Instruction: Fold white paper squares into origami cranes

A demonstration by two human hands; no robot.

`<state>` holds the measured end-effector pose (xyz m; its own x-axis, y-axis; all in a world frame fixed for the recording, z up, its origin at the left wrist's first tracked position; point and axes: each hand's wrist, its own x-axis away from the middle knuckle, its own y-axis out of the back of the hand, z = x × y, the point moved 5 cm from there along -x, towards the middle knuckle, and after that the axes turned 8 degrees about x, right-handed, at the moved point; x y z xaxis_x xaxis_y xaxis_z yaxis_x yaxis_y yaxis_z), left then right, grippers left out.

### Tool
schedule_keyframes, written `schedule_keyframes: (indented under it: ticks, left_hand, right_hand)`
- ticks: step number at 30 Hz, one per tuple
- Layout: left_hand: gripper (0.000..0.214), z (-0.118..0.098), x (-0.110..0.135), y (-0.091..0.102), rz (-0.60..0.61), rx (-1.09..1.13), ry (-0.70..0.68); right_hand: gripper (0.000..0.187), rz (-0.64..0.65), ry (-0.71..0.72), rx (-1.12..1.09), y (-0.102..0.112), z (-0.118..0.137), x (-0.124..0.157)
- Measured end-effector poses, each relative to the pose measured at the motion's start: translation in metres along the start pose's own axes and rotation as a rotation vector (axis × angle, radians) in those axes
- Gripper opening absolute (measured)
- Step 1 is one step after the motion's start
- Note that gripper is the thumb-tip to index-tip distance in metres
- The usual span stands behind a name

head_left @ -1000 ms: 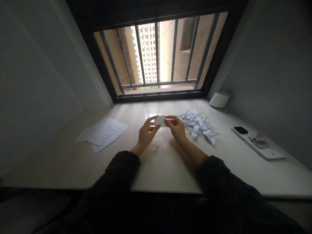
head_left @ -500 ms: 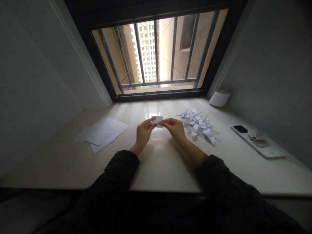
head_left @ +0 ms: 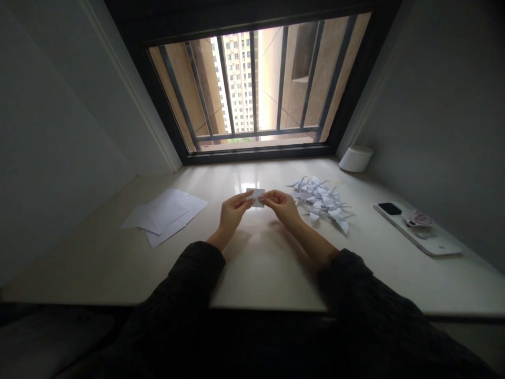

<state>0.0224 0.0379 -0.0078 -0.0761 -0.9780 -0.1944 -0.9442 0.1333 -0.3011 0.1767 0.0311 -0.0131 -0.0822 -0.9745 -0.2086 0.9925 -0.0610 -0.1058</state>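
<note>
A small folded square of white paper (head_left: 256, 193) is held up between both hands, near the middle of the pale counter (head_left: 260, 273). My left hand (head_left: 233, 211) pinches its left side, thumb on the near face. From the right, my right hand (head_left: 282, 206) grips the other side with thumb and forefinger. The fingers behind the paper are hidden. Just beyond my right hand lies a heap of white folded-paper cranes (head_left: 321, 200) with thin points sticking out.
Loose white paper sheets (head_left: 165, 213) overlap on the left. At the right lies a white phone (head_left: 418, 229) with a round grip on its back. A white cylindrical object (head_left: 355, 159) stands in the back right corner, beside the barred window (head_left: 256, 89).
Both hands stay nearly in place with the paper between them. The finger positions shift very slightly, and more of the paper's face shows between the thumbs.
</note>
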Motion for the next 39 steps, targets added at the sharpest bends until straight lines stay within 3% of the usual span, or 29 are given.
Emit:
schedule_keyframes:
  ticks: [12,26,39]
  left_hand:
    - [0.039,-0.001,0.0,0.003,-0.046,-0.036,-0.049]
    - [0.042,-0.002,0.003,-0.001,-0.053,0.048,0.018]
    - [0.043,0.002,0.001,0.001,-0.059,0.029,0.045]
  right_hand:
    - [0.03,-0.046,-0.092,0.073,0.005,-0.004,0.001]
    - [0.033,-0.044,-0.147,0.014,0.004,-0.013,0.0]
    - [0.035,-0.032,-0.104,-0.089,0.003,-0.015,-0.004]
